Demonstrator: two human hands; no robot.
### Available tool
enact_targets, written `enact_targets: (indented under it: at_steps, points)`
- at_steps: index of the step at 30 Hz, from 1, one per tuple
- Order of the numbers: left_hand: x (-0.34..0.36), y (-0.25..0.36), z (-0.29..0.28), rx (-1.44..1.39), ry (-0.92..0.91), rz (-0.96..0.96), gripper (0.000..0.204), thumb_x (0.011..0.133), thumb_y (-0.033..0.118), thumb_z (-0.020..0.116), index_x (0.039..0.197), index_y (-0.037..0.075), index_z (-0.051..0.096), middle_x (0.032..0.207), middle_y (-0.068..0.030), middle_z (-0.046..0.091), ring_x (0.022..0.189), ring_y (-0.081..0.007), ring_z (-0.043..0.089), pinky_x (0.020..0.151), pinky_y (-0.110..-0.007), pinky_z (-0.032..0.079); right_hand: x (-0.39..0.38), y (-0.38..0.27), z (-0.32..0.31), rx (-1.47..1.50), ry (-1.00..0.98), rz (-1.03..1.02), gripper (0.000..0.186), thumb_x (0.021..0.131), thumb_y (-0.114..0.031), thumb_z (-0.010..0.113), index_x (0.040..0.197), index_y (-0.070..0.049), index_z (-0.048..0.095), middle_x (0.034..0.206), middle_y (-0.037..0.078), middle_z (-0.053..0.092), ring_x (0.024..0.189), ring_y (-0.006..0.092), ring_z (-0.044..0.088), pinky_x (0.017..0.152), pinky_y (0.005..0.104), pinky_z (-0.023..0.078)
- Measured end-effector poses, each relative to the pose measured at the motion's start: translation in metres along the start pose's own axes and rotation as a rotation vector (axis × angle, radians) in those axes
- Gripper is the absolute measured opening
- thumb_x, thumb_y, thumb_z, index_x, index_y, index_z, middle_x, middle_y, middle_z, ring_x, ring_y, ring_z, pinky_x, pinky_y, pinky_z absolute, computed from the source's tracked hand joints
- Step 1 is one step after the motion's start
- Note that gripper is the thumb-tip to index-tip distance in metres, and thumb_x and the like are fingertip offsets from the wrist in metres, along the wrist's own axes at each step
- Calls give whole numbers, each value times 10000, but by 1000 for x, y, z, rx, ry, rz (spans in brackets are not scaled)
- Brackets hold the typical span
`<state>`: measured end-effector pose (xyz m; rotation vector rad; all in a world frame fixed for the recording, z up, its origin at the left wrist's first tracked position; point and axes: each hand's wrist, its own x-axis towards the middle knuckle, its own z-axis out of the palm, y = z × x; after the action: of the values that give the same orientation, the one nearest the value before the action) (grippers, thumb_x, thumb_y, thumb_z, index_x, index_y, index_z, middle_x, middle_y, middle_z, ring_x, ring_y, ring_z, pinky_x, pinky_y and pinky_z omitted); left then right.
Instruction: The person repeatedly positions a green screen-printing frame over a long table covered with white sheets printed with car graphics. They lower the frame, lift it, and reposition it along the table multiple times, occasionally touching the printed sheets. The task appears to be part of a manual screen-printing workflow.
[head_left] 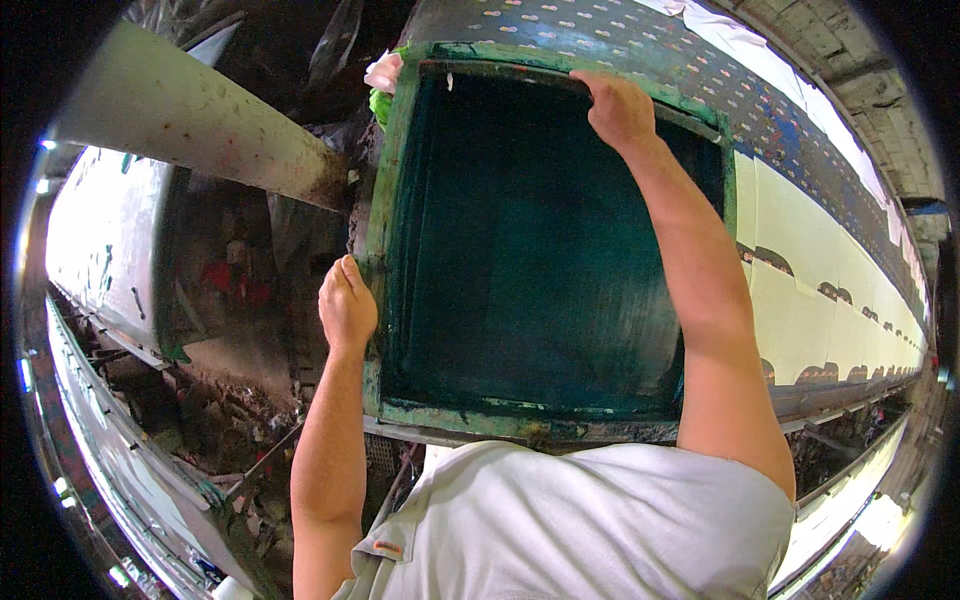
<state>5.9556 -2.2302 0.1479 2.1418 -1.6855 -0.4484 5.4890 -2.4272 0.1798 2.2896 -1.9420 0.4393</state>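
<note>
A large screen-printing frame (pixel 381 230) with green-stained rails lies in front of me, its mesh (pixel 530 250) dark green and wet-looking. My left hand (pixel 348 305) is at the left rail, its fingers drawn together and curled against the edge; part of the grip is hidden. Across the far side reaches my right arm. There my right hand (pixel 621 112) is closed on a long, dark bar, seemingly a squeegee (pixel 682 120), which lies along the inside of the far rail.
Printed fabric with a dark patterned band (pixel 790 130) and a pale band (pixel 830 310) stretches away to the right. A thick pale pipe (pixel 200 115) slants in from the upper left. Pink-and-green cloth or plastic (pixel 383 85) sits by the frame's far left corner.
</note>
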Motion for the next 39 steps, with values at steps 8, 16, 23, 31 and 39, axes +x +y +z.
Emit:
enact_targets:
  at_steps: [8,16,23,31,39]
  points:
    - [-2,0,0,-12,12,5,504,1214,381,399,1240,-6,721,1194,-264,756,1146,-492,695,967,-554,550,2,20,19,18,-30,35,477,955,-69,653,1375,-260,772,1297,132,797,1177,407,759,998,541,621]
    - [-5,-4,1,30,11,-8,553,1216,413,365,1272,0,728,1216,-264,755,1176,-489,688,994,-565,542,16,26,-21,-22,-411,3,477,944,-211,725,1420,-223,752,1320,189,777,1226,431,732,1063,567,583]
    - [5,-3,3,11,8,57,569,1208,408,366,1180,-35,721,1182,-316,753,1161,-525,687,999,-601,538,-60,-18,-49,83,-444,-13,322,944,-205,715,1259,-171,774,1172,205,794,1139,455,746,979,594,593]
    - [18,-22,14,-46,8,102,604,1189,436,380,1211,-29,765,1240,-319,760,1184,-526,700,1031,-598,546,-192,-106,-87,73,-543,51,398,975,-187,756,1372,-177,743,1210,156,779,1150,419,744,967,557,593]
    - [24,-23,12,-100,-47,32,603,1167,458,399,1237,2,787,1285,-311,758,1235,-515,706,1063,-602,546,-325,-184,-120,187,-443,18,342,912,-110,753,1242,-181,804,1081,133,779,1060,403,754,915,533,610]
